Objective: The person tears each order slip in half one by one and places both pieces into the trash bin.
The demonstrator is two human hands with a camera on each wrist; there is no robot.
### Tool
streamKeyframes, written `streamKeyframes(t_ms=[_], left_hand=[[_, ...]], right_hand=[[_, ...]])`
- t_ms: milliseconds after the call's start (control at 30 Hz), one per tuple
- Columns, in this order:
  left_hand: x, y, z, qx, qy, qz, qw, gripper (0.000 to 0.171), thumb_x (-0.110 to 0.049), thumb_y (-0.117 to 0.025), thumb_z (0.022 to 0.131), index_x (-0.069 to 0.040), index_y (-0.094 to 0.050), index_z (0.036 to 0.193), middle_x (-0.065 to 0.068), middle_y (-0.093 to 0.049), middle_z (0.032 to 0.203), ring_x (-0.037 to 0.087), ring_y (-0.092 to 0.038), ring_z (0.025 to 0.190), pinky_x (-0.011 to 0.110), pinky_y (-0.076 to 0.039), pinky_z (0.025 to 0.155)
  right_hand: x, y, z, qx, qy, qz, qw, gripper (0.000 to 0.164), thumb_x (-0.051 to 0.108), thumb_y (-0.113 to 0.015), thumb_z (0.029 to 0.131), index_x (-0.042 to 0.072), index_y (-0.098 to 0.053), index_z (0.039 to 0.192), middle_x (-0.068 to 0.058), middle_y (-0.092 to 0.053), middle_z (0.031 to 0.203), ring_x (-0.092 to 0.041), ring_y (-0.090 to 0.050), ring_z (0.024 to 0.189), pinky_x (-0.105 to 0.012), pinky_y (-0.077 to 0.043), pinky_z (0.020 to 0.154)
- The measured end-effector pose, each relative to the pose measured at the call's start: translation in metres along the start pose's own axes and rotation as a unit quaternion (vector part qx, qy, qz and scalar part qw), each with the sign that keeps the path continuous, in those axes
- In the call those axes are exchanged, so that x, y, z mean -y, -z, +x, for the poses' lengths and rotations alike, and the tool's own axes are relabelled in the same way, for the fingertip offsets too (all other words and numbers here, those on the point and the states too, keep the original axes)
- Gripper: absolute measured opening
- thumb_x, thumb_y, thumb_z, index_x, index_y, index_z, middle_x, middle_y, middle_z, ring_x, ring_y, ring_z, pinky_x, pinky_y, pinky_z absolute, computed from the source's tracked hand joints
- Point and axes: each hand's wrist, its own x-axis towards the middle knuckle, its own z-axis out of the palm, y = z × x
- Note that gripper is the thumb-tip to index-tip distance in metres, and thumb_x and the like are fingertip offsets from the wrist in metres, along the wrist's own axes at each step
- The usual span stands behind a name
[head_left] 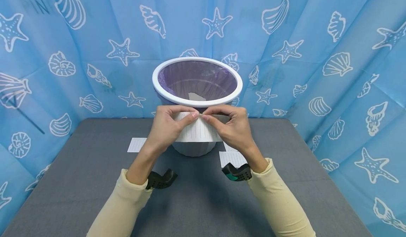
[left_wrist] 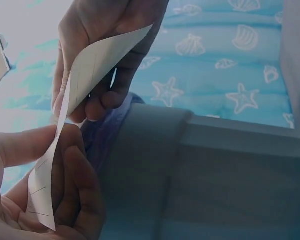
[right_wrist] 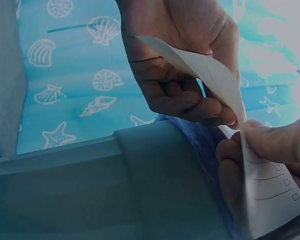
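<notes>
Between both hands' fingers (head_left: 194, 116), pinched lined paper (head_left: 198, 131).

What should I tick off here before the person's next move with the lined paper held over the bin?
1. Left hand pinches the white lined paper sheet at its top edge: ok.
2. Right hand pinches the same edge: ok.
3. Both thumbs meet at the middle of the edge: ok.
4. Tear already begun: cannot tell.
5. White-rimmed waste bin with purple liner sits directly behind the sheet, mouth open: ok.
6. Other lined paper pieces lie on the grey table, apart from the hands: ok.
</notes>
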Motion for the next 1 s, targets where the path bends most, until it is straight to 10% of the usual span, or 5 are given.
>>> streamKeyframes(t_ms=[700, 1000], left_hand=[[-0.004, 0.004, 0.003, -0.044, -0.029, 0.068, 0.9962, 0.017, -0.016, -0.073, 0.082, -0.003, -0.074, 0.094, 0.008, -0.071, 0.092, 0.013, -0.058, 0.088, 0.026, -0.046, 0.062], [-0.036, 0.0, -0.005, -0.053, -0.016, 0.079, 0.9954, 0.015, -0.005, -0.07, 0.083, 0.005, -0.072, 0.094, 0.011, -0.052, 0.05, 0.007, -0.025, 0.038, 0.022, -0.024, 0.039]], right_hand=[[-0.016, 0.014, 0.0, -0.021, 0.057, 0.044, 0.997, 0.012, -0.007, -0.071, 0.078, 0.002, -0.072, 0.085, -0.006, -0.07, 0.082, -0.02, -0.067, 0.074, -0.032, -0.053, 0.067], [-0.001, 0.021, 0.001, -0.029, 0.06, 0.045, 0.997, 0.015, -0.012, -0.071, 0.075, 0.0, -0.072, 0.084, -0.006, -0.069, 0.08, -0.018, -0.066, 0.072, -0.029, -0.052, 0.066]])
